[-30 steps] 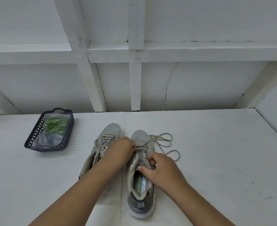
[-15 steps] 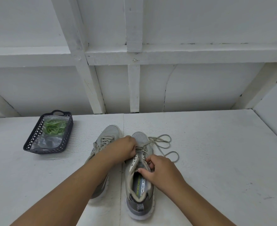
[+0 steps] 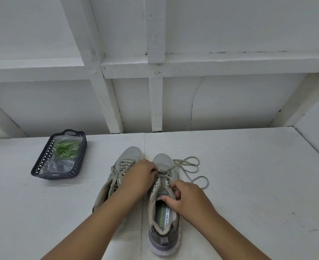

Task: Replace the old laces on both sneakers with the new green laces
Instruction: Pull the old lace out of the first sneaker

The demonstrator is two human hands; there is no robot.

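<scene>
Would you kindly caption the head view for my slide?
Both hands unlace the right sneaker; green laces wait in a basket.

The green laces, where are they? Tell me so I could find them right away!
Start at the white table and go to its far left side, where a dark lattice basket sits. Inside lies a clear plastic bag holding the green laces. Nothing else here is bright green; the sneakers' laces are grey.

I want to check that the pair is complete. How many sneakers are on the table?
2. The left sneaker lies partly under the left hand. The right sneaker stands beside it, with both hands at its laces; the right hand is near its tongue. None seems hidden.
</scene>
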